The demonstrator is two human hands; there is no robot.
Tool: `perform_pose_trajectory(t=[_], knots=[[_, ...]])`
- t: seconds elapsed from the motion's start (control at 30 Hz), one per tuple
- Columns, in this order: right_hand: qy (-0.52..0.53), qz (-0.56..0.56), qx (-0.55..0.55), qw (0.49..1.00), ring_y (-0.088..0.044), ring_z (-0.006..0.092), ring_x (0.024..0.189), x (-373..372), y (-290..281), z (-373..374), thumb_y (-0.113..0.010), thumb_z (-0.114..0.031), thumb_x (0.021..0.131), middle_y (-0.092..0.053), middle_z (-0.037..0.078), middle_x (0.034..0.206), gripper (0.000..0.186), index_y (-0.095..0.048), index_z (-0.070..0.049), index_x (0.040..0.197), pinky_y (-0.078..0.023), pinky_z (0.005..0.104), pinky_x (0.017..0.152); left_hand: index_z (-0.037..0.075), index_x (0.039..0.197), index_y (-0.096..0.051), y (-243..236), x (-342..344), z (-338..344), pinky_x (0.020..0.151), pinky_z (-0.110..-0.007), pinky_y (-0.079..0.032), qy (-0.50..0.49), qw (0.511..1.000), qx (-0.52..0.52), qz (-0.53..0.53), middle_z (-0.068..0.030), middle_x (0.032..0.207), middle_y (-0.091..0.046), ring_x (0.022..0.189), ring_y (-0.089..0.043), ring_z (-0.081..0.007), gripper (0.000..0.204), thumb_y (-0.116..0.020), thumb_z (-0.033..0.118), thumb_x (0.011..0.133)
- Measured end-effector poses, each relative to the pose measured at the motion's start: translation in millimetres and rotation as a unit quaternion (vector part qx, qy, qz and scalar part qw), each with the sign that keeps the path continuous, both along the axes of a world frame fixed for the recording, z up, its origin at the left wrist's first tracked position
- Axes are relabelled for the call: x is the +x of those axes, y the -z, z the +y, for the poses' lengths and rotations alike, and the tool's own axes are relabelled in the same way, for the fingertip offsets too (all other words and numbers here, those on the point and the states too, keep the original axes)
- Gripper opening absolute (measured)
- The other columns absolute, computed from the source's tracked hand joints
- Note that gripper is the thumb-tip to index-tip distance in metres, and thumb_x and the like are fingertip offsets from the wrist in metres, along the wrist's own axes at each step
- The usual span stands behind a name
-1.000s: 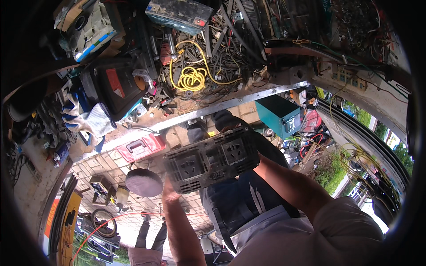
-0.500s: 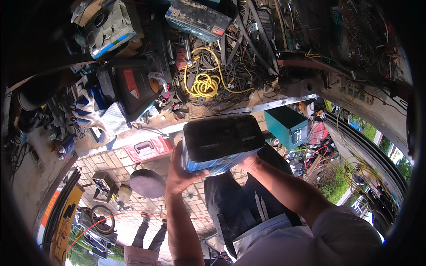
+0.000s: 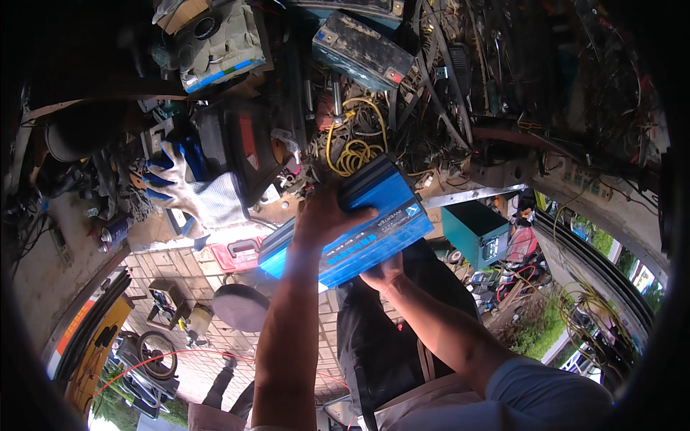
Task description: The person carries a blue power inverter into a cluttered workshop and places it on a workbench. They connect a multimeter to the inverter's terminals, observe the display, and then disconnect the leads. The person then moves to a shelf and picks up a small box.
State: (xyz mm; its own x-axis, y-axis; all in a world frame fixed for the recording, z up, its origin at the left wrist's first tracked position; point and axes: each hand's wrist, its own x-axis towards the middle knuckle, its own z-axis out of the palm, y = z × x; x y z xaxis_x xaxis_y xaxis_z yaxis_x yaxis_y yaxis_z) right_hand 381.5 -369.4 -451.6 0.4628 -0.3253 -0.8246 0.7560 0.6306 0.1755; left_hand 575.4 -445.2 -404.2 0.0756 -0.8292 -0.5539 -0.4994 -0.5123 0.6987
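Note:
Tilted in front of me over the edge of the cluttered workbench (image 3: 284, 208) is a blue power inverter (image 3: 388, 219), its printed blue face turned up. My left hand (image 3: 323, 219) grips it across the top, thumb stretched over the blue face. From below, my right hand (image 3: 384, 271) supports the lower edge; some of its fingers are hidden beneath the case. Just beyond the inverter lies a coil of yellow cable (image 3: 352, 159). A white and blue work glove (image 3: 208, 201) rests on the bench to the left.
A dirty battery (image 3: 363, 50) and a black case (image 3: 237, 144) crowd the bench. Below it are a red case (image 3: 237, 255), a round stool (image 3: 241, 307) and, at right, a teal metal box (image 3: 474, 233). Another person's legs (image 3: 219, 384) show at lower left.
The inverter has been turned, so its blue face now shows instead of the black end. My left hand has moved up onto its top; my right hand has shifted left along the underside.

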Motion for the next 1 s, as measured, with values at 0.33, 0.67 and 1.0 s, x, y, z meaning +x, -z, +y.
perform_pose_trajectory(t=[0.33,0.67,1.0], knots=[[0.022,0.014,-0.092,0.995,-0.052,0.0236,0.115,47.6,51.8,-63.3,-0.044,-0.048,0.094,-0.055,0.005,0.126,0.050,-0.048,-0.012,0.129,-0.041,0.0431,0.100,0.000,0.126,-0.050,75.5,31.9,-55.2,0.088,-0.040,-0.048,0.023,0.999,-0.026,0.000,-0.0233,0.109,-0.064,0.102,-0.063,-0.0346,0.085,-0.072,0.060,0.070],[-0.202,0.148,-0.019,0.968,-0.018,0.0269,0.142,15.2,68.5,-45.6,-0.022,-0.073,0.089,-0.024,0.009,0.153,0.086,-0.028,-0.009,0.145,-0.012,0.0448,0.114,-0.004,0.138,-0.033,59.0,17.4,3.5,0.102,-0.046,-0.036,0.054,0.982,-0.150,-0.106,-0.0281,0.131,-0.047,0.121,-0.045,-0.0433,0.082,-0.071,0.036,0.079],[-0.673,0.340,-0.485,0.442,-0.049,0.0223,0.061,-44.6,-25.7,-48.8,-0.055,-0.037,0.093,-0.054,0.017,0.064,0.041,-0.057,0.001,0.077,-0.041,0.0379,0.058,0.001,0.124,-0.056,-16.8,-24.9,337.1,0.090,-0.039,-0.048,-0.221,0.931,0.289,-0.008,-0.0189,0.114,-0.064,0.104,-0.062,-0.0318,0.063,-0.063,0.046,0.080]])
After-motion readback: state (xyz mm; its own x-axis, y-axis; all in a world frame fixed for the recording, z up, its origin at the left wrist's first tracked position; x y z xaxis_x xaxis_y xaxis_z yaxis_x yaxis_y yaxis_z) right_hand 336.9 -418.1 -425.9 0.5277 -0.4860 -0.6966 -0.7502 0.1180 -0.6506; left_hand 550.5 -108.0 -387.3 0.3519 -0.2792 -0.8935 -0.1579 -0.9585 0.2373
